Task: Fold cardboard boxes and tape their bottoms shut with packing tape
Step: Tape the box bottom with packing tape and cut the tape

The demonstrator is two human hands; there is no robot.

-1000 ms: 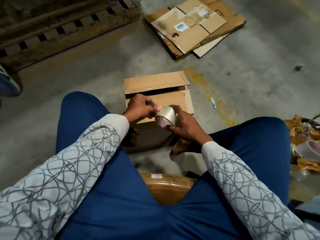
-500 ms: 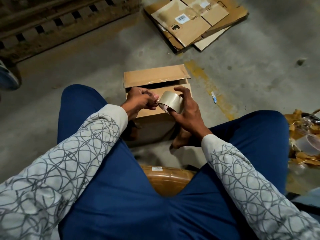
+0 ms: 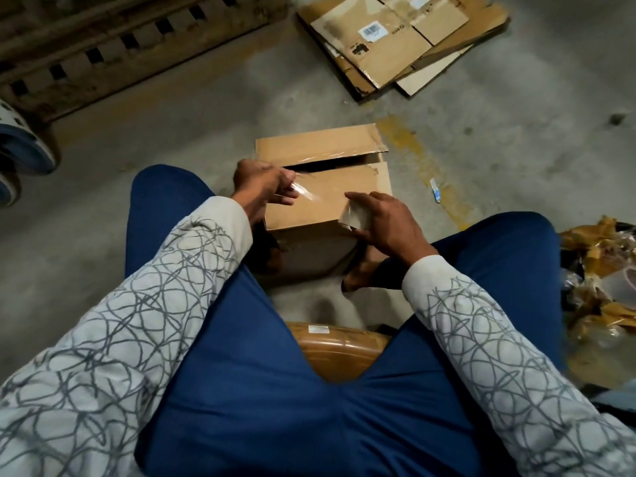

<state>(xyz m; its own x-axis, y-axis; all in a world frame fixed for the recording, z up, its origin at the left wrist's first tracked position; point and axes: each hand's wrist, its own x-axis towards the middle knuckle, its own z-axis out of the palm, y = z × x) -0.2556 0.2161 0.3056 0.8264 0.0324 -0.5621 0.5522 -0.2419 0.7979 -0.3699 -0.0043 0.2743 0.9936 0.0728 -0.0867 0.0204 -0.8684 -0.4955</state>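
- As you sit with your knees apart, the cardboard box (image 3: pixel 327 208) stands on the concrete floor (image 3: pixel 516 149) between your feet, just beyond the front edge of your seat (image 3: pixel 337 352).
- Two long flaps form the box's upward face. The far flap (image 3: pixel 316 144) and the near flap (image 3: pixel 340 187) do not meet, and a dark slot shows between them.
- Your left grip (image 3: pixel 261 182) is closed to a pinch. Thumb and fingertips hold the free end of the clear tape strip (image 3: pixel 301 194) over the left end of the near flap, close to the slot.
- Your right grip (image 3: pixel 392 222) is curled round the tape roll (image 3: pixel 356 215) and holds it above the near right corner of the box top.
- From the left pinch the strip runs toward the roll. Its middle stretch is too transparent to trace, and I cannot tell whether it touches the cardboard.
- A stack of flattened cartons (image 3: pixel 395 39) lies on the floor at far right, well apart from the box. One carton carries a white barcode label (image 3: pixel 372 30).
- A wooden pallet (image 3: pixel 120 46) lies at far left.
- A worn yellow floor marking (image 3: pixel 409 142) runs past the right side of the box, with a small blue and white scrap (image 3: pixel 435 191) beside it.
- Crumpled brown paper and plastic waste (image 3: pixel 602 270) is heaped by your right knee.
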